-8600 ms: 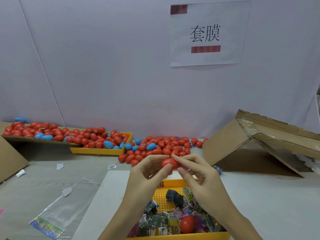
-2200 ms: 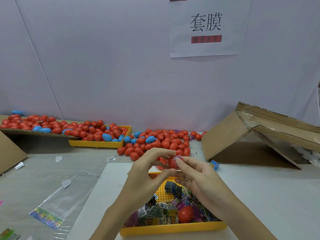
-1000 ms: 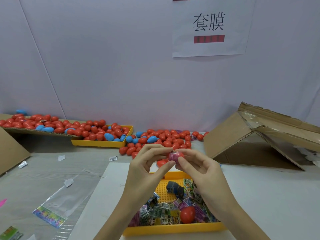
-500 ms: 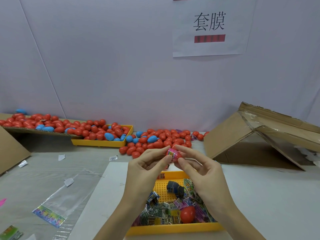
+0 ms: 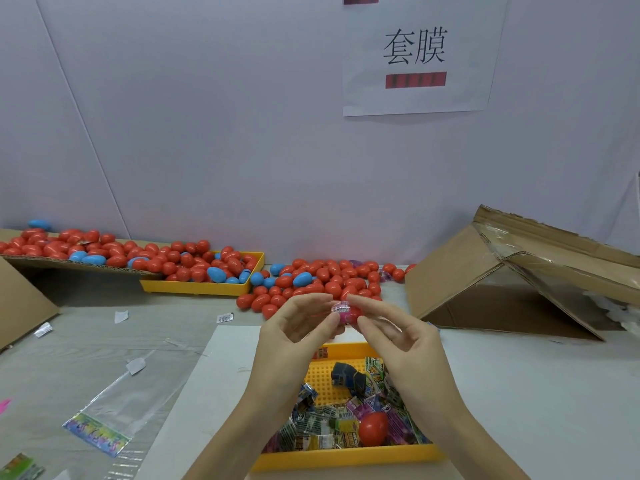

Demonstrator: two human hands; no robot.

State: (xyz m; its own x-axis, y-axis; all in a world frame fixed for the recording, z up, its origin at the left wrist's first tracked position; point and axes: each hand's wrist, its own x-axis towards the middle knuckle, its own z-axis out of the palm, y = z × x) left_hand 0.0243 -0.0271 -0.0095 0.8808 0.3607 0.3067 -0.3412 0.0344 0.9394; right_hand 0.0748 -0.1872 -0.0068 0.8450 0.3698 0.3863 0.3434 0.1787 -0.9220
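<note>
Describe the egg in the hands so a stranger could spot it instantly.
Find the yellow tray of printed wrappers nearest the camera. Above it, the left hand and right hand pinch one red egg between them. Unlike the bare eggs piled behind, it wears a pink printed sleeve.

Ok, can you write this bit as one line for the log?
left hand: pinches red egg | right hand: pinches same egg | film: pink, on egg
</note>
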